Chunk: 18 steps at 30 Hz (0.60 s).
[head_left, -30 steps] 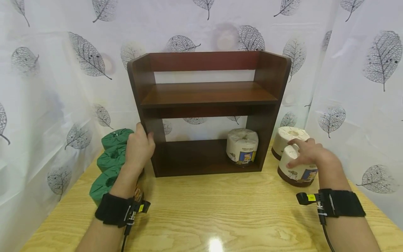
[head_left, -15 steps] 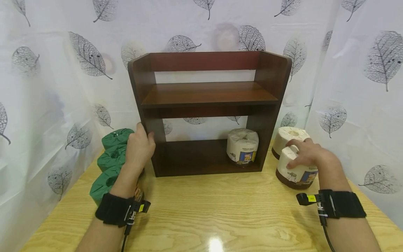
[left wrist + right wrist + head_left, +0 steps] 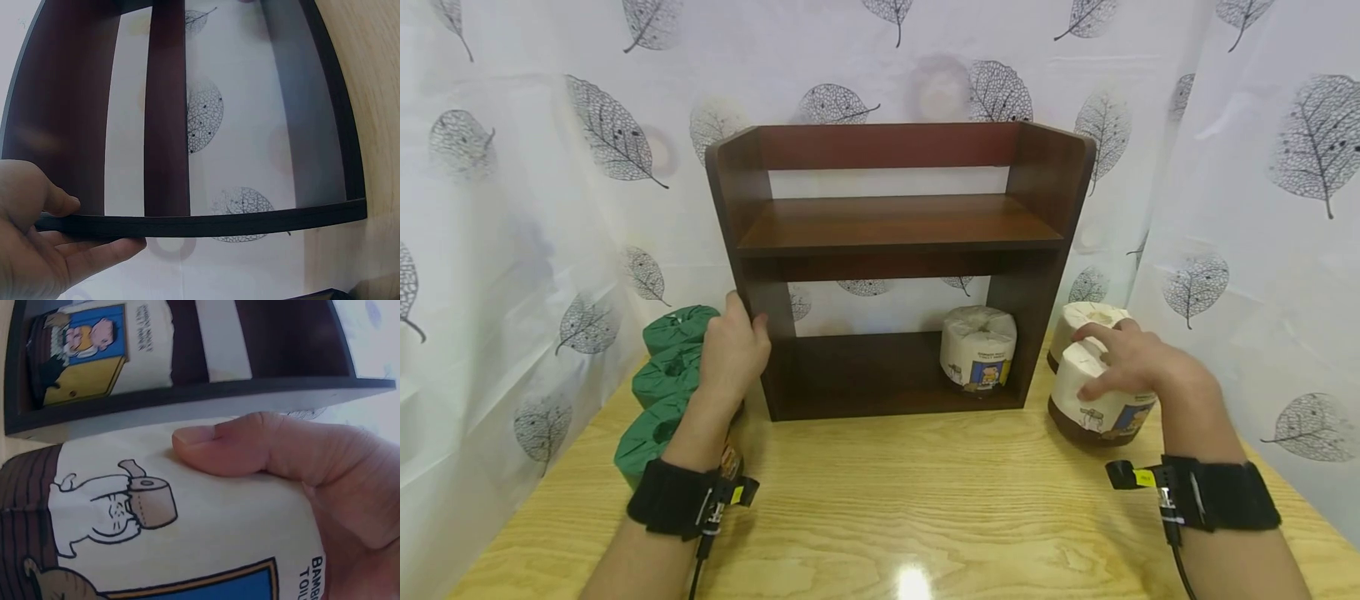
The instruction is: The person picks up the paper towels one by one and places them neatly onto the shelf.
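Note:
My left hand [image 3: 732, 354] holds the left side panel of a dark brown wooden shelf [image 3: 898, 223]. In the left wrist view the thumb is on one face of the panel [image 3: 250, 220] and the fingers are on the other. At the right, my right hand [image 3: 1131, 364] grips a wrapped toilet paper roll [image 3: 1086, 408] from above, cream with a brown band and cartoon print. The right wrist view shows the thumb pressed on this toilet roll's wrapper [image 3: 206, 531]. A matching roll [image 3: 977, 346] stands upright on the lower shelf, at its right end.
Another cream roll [image 3: 1088, 317] stands just behind the held one, partly covered. On the left, several green-wrapped rolls [image 3: 666, 375] stand in a row, partly behind my left arm. All are on a wooden table [image 3: 895, 492]. A leaf-print curtain [image 3: 550, 233] surrounds the back and sides.
My right hand has shifted slightly left with the toilet roll, which now overlaps more of the roll behind it. My left hand has stayed on the shelf panel.

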{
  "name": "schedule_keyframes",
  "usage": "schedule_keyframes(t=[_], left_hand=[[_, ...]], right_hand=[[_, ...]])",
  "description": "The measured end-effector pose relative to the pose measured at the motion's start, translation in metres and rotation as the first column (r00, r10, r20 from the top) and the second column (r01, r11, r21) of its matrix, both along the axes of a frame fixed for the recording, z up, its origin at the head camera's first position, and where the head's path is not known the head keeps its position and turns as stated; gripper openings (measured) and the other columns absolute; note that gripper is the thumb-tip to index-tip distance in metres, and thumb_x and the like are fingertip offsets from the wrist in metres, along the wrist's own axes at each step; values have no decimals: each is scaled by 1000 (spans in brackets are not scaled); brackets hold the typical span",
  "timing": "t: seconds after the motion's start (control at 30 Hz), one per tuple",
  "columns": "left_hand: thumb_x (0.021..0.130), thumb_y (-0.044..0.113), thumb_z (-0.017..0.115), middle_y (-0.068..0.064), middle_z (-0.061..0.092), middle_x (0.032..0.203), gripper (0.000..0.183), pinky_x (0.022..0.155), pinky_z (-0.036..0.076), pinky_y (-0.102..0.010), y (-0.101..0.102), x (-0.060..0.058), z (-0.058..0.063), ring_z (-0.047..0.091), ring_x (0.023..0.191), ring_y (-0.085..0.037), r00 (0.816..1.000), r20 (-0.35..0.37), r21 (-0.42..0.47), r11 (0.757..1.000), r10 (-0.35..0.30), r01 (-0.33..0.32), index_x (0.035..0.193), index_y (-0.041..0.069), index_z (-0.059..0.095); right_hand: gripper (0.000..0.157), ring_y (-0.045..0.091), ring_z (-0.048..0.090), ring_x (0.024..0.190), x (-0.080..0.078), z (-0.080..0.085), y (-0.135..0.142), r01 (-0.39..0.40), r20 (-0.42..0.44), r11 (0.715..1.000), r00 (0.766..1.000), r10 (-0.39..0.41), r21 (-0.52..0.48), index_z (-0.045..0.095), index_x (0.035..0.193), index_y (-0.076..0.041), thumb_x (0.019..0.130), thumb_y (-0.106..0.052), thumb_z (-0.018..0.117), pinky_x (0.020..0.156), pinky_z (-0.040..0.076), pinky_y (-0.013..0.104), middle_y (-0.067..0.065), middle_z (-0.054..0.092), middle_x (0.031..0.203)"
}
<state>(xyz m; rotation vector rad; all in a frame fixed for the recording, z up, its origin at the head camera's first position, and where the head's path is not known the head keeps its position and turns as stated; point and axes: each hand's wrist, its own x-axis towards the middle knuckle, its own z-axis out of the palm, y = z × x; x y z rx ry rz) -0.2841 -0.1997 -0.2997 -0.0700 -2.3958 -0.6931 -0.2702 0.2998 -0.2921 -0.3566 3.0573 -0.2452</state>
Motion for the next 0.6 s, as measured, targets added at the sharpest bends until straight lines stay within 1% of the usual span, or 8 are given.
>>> schedule_keyframes(t=[0.17, 0.37, 0.6], left_hand=[[92, 15, 48, -31, 59, 79, 27, 55, 49, -53, 0, 0, 0, 60, 69, -43, 1000, -4, 0, 1000, -2, 2, 108, -7, 42], [92, 15, 48, -31, 58, 79, 27, 55, 49, -53, 0, -1, 0, 60, 70, -43, 1000, -10, 2, 1000, -4, 4, 107, -7, 43], [92, 14, 48, -32, 58, 80, 26, 56, 49, -54, 0, -2, -1, 60, 70, -44, 1000, -9, 0, 1000, -4, 4, 106, -7, 42]], right_hand=[[83, 35, 50, 85, 8, 10, -8, -36, -25, 999, 999, 36, 3, 43, 125, -21, 59, -60, 74, 61, 44, 48, 30, 37, 115], [82, 36, 49, 88, 19, 20, -17, -51, -44, 999, 998, 52, 10, 43, 126, -22, 60, -60, 74, 62, 44, 46, 29, 36, 118], [80, 35, 49, 88, 29, 28, -28, -79, -64, 997, 995, 80, 20, 45, 123, -25, 57, -61, 75, 62, 44, 44, 27, 37, 117]])
